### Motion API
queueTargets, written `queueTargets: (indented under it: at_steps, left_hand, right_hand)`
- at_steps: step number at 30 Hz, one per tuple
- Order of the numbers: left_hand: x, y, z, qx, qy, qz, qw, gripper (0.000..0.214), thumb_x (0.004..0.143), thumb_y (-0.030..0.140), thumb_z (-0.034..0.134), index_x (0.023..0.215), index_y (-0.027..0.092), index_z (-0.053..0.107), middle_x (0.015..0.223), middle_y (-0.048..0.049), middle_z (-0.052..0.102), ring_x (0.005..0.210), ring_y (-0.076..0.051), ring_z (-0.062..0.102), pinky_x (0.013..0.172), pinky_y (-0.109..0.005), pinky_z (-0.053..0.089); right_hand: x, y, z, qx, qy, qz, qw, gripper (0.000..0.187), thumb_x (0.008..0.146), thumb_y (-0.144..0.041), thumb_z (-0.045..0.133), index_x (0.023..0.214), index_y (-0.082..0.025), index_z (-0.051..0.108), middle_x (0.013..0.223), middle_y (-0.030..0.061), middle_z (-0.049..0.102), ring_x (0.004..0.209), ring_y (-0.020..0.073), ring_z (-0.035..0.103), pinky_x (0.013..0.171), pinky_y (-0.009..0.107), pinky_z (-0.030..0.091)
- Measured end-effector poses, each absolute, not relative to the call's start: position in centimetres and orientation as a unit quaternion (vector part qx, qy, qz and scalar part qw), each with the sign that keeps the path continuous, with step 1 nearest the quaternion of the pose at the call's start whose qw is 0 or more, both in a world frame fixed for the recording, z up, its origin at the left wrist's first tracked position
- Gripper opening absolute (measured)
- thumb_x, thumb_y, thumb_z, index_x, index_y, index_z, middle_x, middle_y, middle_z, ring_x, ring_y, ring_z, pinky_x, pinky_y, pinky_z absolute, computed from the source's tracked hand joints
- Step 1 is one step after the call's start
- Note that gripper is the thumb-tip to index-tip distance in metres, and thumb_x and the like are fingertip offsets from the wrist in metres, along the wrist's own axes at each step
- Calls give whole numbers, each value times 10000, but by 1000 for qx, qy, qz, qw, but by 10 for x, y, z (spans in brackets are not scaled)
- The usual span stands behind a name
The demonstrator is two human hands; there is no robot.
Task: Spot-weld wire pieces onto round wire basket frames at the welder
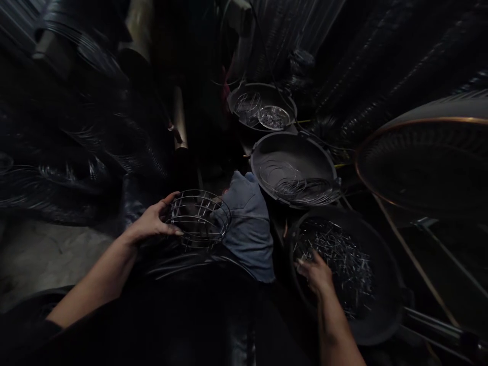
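Observation:
My left hand [152, 222] grips the rim of a round wire cage [198, 218] made of thin metal rings and ribs, held over my lap. My right hand [316, 274] reaches into a dark round basin [385, 305] on my right and rests among a heap of short metal wire pieces [343, 264]; whether its fingers pinch any is unclear in the dim light. A blue-grey cloth [247, 223] lies between the cage and the basin.
A second dark basin [293, 152] holds several thin wire rings [301, 185]. A third basin [267, 101] farther back holds wire parts. A large round fan guard with a copper rim [419, 168] stands at right. Stacks of wire coils fill the dark left side.

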State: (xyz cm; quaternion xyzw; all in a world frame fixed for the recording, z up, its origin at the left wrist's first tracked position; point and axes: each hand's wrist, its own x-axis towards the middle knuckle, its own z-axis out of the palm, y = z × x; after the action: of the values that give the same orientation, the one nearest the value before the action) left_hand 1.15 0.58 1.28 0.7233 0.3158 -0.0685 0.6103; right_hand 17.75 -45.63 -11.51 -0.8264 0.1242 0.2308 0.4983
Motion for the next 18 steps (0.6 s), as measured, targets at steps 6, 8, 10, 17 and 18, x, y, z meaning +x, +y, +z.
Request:
queueTargets:
  at_steps: [6, 8, 10, 17, 18]
  left_hand:
    - [4, 6, 0, 704, 290, -32, 648, 1177, 425, 232, 888, 1455, 176, 322, 1347, -142, 565, 1253, -298, 538, 1096, -463, 406]
    - [4, 4, -2, 709, 292, -19, 641, 1176, 398, 246, 897, 1439, 162, 356, 1338, -152, 568, 1247, -308, 540, 1095, -475, 399]
    - [3, 4, 0, 720, 292, 5, 629, 1162, 368, 272, 907, 1411, 160, 406, 1312, -147, 583, 1217, -313, 559, 1079, -470, 415]
    - [-15, 27, 26, 778, 264, 111, 559, 1148, 360, 348, 922, 1396, 246, 438, 1312, -105, 561, 1159, -301, 577, 1025, -439, 467]
    - [-18, 32, 27, 777, 269, 119, 556, 1145, 368, 354, 920, 1399, 247, 433, 1301, -103, 570, 1148, -300, 583, 1021, -445, 472]
  right_hand:
    - [195, -419, -47, -762, 81, 188, 615, 693, 486, -485, 817, 1083, -187, 631, 760, 33, 683, 667, 238, 689, 642, 361, 565]
    - [205, -382, -33, -764, 25, 162, 625, 593, 553, -503, 803, 1030, -178, 663, 843, 61, 698, 736, 240, 694, 726, 379, 567]
    - [210, -337, -30, -778, -36, 94, 620, 553, 631, -539, 755, 1040, -176, 678, 981, 91, 695, 866, 254, 685, 832, 408, 546]
    - [217, -279, -51, -811, -69, 21, 580, 592, 658, -548, 716, 1090, -144, 681, 935, 102, 694, 929, 273, 651, 918, 443, 504]
    - [224, -292, -51, -812, -47, 22, 581, 654, 665, -520, 716, 1193, -143, 624, 923, 83, 690, 881, 257, 663, 861, 435, 536]
